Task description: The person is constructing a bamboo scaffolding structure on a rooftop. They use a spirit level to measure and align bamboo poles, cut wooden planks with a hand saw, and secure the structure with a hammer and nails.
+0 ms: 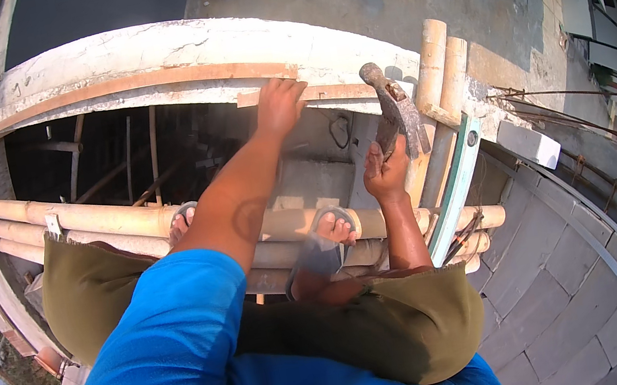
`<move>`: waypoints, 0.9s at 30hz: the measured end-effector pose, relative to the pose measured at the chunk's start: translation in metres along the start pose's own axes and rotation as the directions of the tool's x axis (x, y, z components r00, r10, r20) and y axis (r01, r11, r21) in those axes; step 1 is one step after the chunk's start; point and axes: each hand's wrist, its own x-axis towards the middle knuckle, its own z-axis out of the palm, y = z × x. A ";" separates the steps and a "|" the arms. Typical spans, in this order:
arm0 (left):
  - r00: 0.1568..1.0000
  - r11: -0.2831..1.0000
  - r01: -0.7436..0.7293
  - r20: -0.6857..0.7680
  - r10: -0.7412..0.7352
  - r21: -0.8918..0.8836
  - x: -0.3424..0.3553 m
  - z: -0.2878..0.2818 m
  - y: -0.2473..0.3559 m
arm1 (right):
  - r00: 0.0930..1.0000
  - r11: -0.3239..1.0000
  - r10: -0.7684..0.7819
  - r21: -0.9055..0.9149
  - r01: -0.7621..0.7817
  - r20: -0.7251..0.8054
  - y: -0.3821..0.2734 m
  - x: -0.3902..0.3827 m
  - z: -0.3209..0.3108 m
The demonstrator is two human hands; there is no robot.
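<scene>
My left hand (281,107) is closed over a short wooden strip (340,90) lying along the near side of a white concrete beam (161,46). A longer wooden strip (143,81) follows the beam leftward and ends by my fingers. Raised to the right of that hand, my right hand (387,169) grips a worn claw hammer (395,106). The hammer's round face points away from me, close to the strip's right end; whether they touch I cannot tell. Most of the hammer's handle is hidden.
My sandalled feet (337,227) rest on several bamboo poles (83,212) lashed together. Between poles and beam a dark gap drops away. A teal spirit level (455,188) leans beside upright bamboo (432,62) at the right. Beyond stands a grey block wall (557,265).
</scene>
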 end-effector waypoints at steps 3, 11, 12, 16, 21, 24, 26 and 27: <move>1.000 1.000 0.002 0.021 -0.002 -0.010 0.002 0.000 0.004 | 0.990 0.995 0.079 -0.072 -0.071 0.116 0.024 -0.002 0.014; 1.000 1.000 -0.011 -0.004 0.011 -0.001 0.005 -0.001 0.002 | 0.999 1.000 0.001 -0.021 -0.002 -0.034 0.009 -0.005 0.019; 1.000 1.000 -0.001 0.020 0.001 -0.001 0.000 -0.001 0.004 | 0.990 0.993 0.100 -0.077 -0.093 0.099 0.020 -0.004 0.021; 1.000 1.000 0.019 0.025 -0.019 0.002 0.001 -0.002 0.000 | 0.951 0.970 0.224 -0.144 -0.196 0.215 -0.018 0.021 0.002; 1.000 1.000 0.009 0.030 -0.009 -0.008 -0.001 -0.003 0.004 | 0.991 0.989 0.113 -0.106 -0.106 0.067 0.010 -0.001 0.021; 0.999 0.999 0.033 0.040 -0.033 0.005 0.000 -0.002 -0.002 | 0.950 0.958 0.241 -0.206 -0.200 0.200 -0.016 0.024 0.006; 1.000 1.000 0.015 0.024 -0.015 -0.007 0.001 -0.004 0.001 | 0.992 0.992 0.110 -0.075 -0.105 0.066 -0.010 0.010 0.012; 1.000 1.000 0.006 0.016 -0.006 -0.012 0.001 -0.006 0.002 | 0.999 0.999 0.048 -0.015 -0.048 -0.008 -0.007 0.005 0.015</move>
